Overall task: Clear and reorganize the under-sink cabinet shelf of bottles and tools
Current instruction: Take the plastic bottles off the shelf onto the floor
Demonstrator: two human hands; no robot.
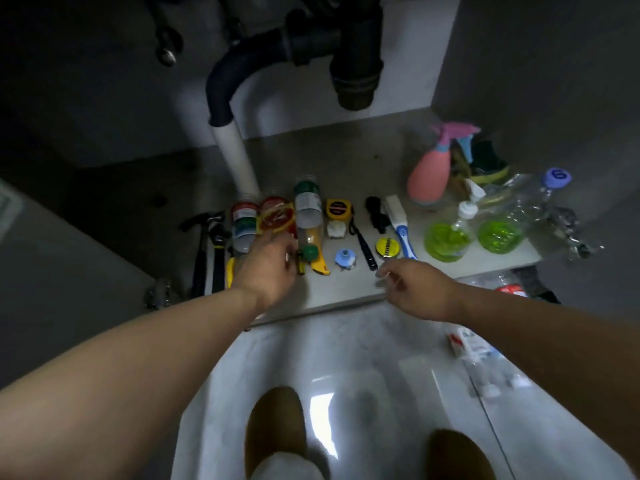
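On the cabinet shelf [346,292] lie several bottles on their sides: a green-capped bottle [308,220], a red-labelled one [277,214] and another with a red and green label [244,223]. My left hand [268,268] hovers over their front ends, fingers loosely curled, holding nothing that I can see. My right hand [412,289] hangs at the shelf's front edge, fingers apart and empty, just below a round yellow tin [388,247] and a blue-handled brush [401,226]. A yellow tape measure [337,207] and a blue cap [345,258] lie between my hands.
A hammer [201,251] and pliers lie at the shelf's left. A pink spray bottle [431,174], two green-liquid bottles [448,237] and crumpled clear plastic bottles [526,199] stand right. Black drain pipes [353,46] and a white pipe [235,157] hang behind. More bottles lie on the tiled floor [485,362].
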